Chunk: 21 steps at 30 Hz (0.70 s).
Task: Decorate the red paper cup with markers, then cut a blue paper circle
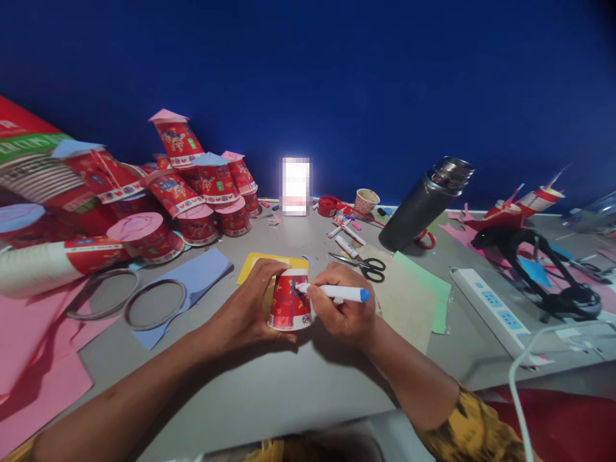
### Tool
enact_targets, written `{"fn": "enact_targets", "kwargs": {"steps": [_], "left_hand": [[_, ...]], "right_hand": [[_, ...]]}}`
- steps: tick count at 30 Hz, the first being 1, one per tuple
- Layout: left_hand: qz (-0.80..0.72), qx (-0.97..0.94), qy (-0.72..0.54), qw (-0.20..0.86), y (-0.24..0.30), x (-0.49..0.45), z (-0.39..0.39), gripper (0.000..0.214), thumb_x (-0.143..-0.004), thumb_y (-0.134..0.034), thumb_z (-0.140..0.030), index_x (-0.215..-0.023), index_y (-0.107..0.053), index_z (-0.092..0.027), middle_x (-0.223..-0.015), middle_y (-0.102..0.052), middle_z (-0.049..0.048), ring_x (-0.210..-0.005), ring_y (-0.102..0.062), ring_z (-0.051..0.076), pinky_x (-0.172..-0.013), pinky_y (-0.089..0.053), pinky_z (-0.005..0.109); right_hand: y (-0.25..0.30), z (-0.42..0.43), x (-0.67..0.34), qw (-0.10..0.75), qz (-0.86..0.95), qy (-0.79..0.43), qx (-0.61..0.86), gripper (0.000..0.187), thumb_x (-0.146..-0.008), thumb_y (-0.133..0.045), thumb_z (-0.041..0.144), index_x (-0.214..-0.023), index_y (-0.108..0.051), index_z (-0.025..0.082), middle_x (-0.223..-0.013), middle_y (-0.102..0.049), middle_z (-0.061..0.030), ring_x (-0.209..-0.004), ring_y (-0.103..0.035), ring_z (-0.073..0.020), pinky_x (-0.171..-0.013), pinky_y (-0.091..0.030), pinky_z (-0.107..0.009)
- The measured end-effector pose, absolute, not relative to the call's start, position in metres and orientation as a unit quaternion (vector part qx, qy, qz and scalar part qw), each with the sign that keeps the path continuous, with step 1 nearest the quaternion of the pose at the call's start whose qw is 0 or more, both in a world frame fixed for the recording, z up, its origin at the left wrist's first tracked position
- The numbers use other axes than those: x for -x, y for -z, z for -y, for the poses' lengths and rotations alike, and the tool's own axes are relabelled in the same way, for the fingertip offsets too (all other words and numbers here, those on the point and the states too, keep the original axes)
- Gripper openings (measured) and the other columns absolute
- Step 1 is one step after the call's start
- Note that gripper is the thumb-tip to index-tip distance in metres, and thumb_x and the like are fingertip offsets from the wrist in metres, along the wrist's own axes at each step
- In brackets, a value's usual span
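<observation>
A red printed paper cup [289, 301] stands upside down on the grey table [298, 385]. My left hand [250, 308] wraps round its left side and back. My right hand [344, 308] grips a white marker with a blue end [337, 293]. The marker's tip touches the cup's upper right side. A yellow sheet [255, 264] lies just behind the cup.
A heap of red cups with paper lids [192, 186] fills the back left. Two rings [154, 303] lie on lilac paper. Scissors [362, 264], markers, a dark flask [423, 202], a power strip [491, 305] and pink paper [33, 359] lie around.
</observation>
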State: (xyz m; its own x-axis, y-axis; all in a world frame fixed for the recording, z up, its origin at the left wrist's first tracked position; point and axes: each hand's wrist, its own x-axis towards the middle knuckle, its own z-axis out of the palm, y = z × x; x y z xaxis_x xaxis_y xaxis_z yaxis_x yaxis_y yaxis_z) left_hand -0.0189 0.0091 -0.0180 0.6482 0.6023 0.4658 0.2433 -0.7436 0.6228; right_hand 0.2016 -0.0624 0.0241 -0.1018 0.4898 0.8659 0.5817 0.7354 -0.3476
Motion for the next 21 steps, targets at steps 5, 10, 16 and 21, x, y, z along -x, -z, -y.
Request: {"fn": "enact_targets", "kwargs": {"steps": [5,10,16,21], "left_hand": [[-0.244,-0.868,-0.343,0.265,0.012,0.018,-0.006,0.108,-0.053,-0.107,-0.051,-0.144,-0.051,-0.032,-0.137,-0.063,0.0106,-0.125,-0.066,0.037,-0.109,-0.057,0.057],[-0.241,-0.864,-0.346,0.277,0.01,0.018,-0.004,0.103,-0.059,-0.105,-0.05,-0.145,-0.05,-0.033,-0.137,-0.062,0.0092,-0.124,-0.067,0.035,-0.108,-0.059,0.055],[-0.25,-0.861,-0.339,0.284,0.009,0.017,-0.004,0.106,-0.054,-0.107,-0.05,-0.142,-0.052,-0.032,-0.136,-0.064,0.01,-0.124,-0.067,0.037,-0.108,-0.058,0.057],[-0.278,-0.851,-0.332,0.298,0.007,0.019,0.0,0.097,-0.062,-0.104,-0.046,-0.142,-0.052,-0.031,-0.138,-0.061,0.0086,-0.127,-0.065,0.034,-0.111,-0.057,0.054]], "right_hand": [[-0.021,0.06,-0.205,0.555,0.746,0.065,0.362,0.013,-0.098,-0.064,0.012,-0.096,-0.06,0.025,-0.073,-0.068,0.0007,-0.063,-0.063,-0.0172,-0.062,-0.052,-0.03],[-0.021,0.058,-0.207,0.563,0.739,0.057,0.366,0.015,-0.099,-0.061,0.011,-0.093,-0.058,0.025,-0.072,-0.065,0.0025,-0.059,-0.06,-0.0154,-0.06,-0.049,-0.029],[-0.02,0.059,-0.206,0.554,0.748,0.035,0.363,0.014,-0.097,-0.064,0.013,-0.096,-0.06,0.025,-0.073,-0.067,0.0019,-0.062,-0.063,-0.0165,-0.063,-0.052,-0.03],[-0.021,0.057,-0.211,0.563,0.717,0.049,0.407,0.014,-0.098,-0.062,0.014,-0.09,-0.059,0.025,-0.071,-0.066,0.0031,-0.059,-0.061,-0.0144,-0.059,-0.051,-0.027]]}}
